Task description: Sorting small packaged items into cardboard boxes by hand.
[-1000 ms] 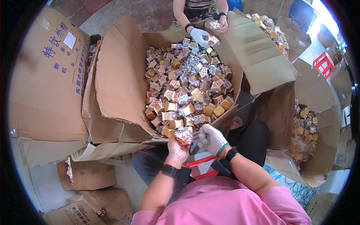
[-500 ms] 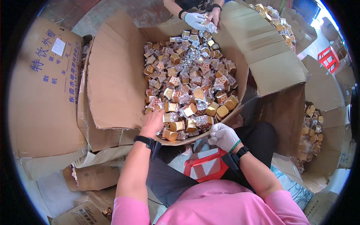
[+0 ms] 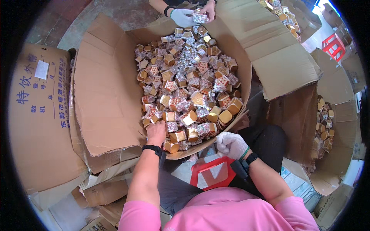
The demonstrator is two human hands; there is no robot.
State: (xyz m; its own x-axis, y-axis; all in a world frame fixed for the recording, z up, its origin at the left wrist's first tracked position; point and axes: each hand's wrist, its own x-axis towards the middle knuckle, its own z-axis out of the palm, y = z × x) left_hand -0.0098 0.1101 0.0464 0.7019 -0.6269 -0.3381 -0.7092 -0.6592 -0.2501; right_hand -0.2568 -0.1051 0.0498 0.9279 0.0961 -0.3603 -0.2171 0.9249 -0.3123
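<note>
Mostly, the wrapped house-shaped pieces (image 3: 198,99) fill the middle of the frame, heaped in an open carton (image 3: 106,92). They show tan and gold blocks with red and white patterning under clear film.

At the heap's lower left edge is the bare left hand (image 3: 155,133), fingers bent down among the pieces; whether it grips one cannot be told. The right hand (image 3: 232,145), in a white glove, is curled into a loose fist beside the carton's lower right rim; its inside is hidden.

As for writing, the tall closed carton (image 3: 38,142) at the left of the frame bears large dark-blue Chinese characters, turned sideways, with ruled blanks and a white label (image 3: 41,70) whose surface shows no legible text. Another carton (image 3: 98,224) at the lower left carries dark lettering, partly cut off.

At the top centre, a co-worker's gloved hand (image 3: 182,17) and bare hand (image 3: 209,10) hold a wrapped piece (image 3: 200,16) between them. More pieces lie in a carton (image 3: 343,127) at the right, and a red stool (image 3: 333,47) stands at the upper right.
</note>
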